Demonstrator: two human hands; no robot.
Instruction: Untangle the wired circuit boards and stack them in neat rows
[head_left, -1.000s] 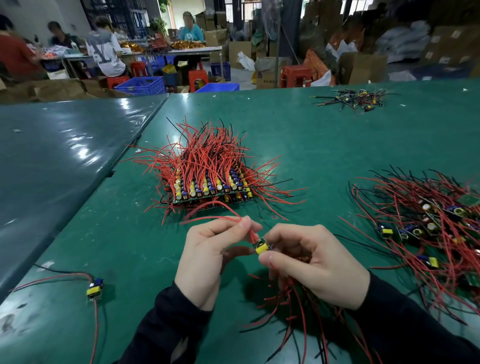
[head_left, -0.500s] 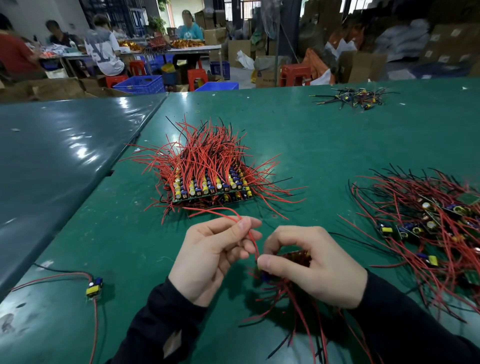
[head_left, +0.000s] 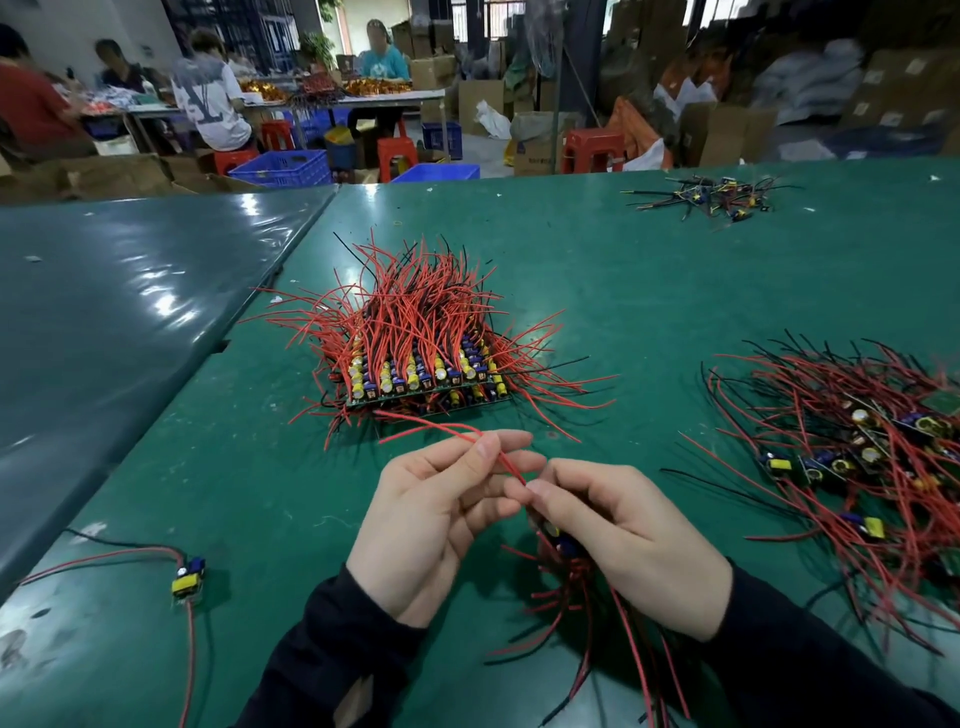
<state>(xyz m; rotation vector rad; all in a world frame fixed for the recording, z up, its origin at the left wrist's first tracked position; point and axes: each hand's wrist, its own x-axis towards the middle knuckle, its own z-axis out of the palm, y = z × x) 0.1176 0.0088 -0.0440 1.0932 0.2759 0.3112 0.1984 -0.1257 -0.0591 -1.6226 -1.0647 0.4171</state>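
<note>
Pinching a red wire (head_left: 511, 467) between thumb and fingers, left hand (head_left: 441, 519) holds it low over the green table (head_left: 675, 291); the other fingers are loosely extended. Right hand (head_left: 628, 540) is curled round a small bundle of wired circuit boards (head_left: 563, 545), only a yellow and blue bit showing under the fingers, red and black leads hanging down toward the near table edge. The wire runs from that bundle up past the left fingertips.

Stacked boards (head_left: 426, 379) sit in neat rows just beyond the hands, mid-table, leads fanning up and outward. Tangled pile (head_left: 852, 457) lies right of the hands, well apart from the stack. One loose board (head_left: 188, 579) with red and black leads sits near-left. Small dark-wired clump (head_left: 711, 195) at the far right. Second table (head_left: 104, 291), darker, butts against the left side. People seated at benches in the background, blurred.
</note>
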